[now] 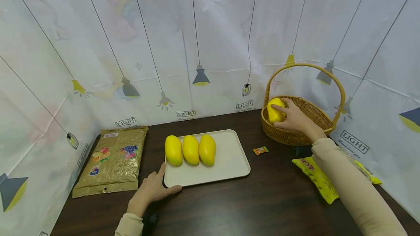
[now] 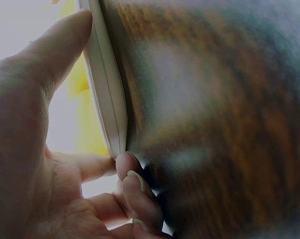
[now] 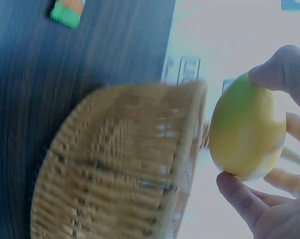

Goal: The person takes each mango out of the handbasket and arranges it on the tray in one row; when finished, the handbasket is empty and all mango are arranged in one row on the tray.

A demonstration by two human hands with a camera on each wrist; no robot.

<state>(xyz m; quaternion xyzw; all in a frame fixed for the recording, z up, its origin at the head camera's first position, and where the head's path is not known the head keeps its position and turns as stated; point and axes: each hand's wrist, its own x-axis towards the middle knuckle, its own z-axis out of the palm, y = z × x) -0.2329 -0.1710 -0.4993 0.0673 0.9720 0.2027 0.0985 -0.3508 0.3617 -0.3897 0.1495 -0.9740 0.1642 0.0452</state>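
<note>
At the basket's left side, my right hand point(image 1: 293, 118) grips a yellow mango point(image 1: 275, 110) between thumb and fingers. The right wrist view shows this mango point(image 3: 247, 129) with a greenish end, beside the rim of the wicker basket point(image 3: 115, 149). My left hand point(image 1: 153, 188) holds the near left corner of a cream tray point(image 1: 226, 156), thumb along the front edge and fingers at the left side. Three yellow mangoes point(image 1: 191, 150) lie side by side on the tray's left half. In the left wrist view the thumb lies against the tray's rim point(image 2: 107, 84).
A gold candy bag point(image 1: 113, 159) lies left of the tray. One small orange-wrapped candy point(image 1: 260, 150) sits between tray and basket. The basket's tall handle point(image 1: 341, 94) arches up. Yellow packets point(image 1: 316, 177) lie beneath the right forearm, and a printed curtain point(image 1: 216, 39) hangs behind.
</note>
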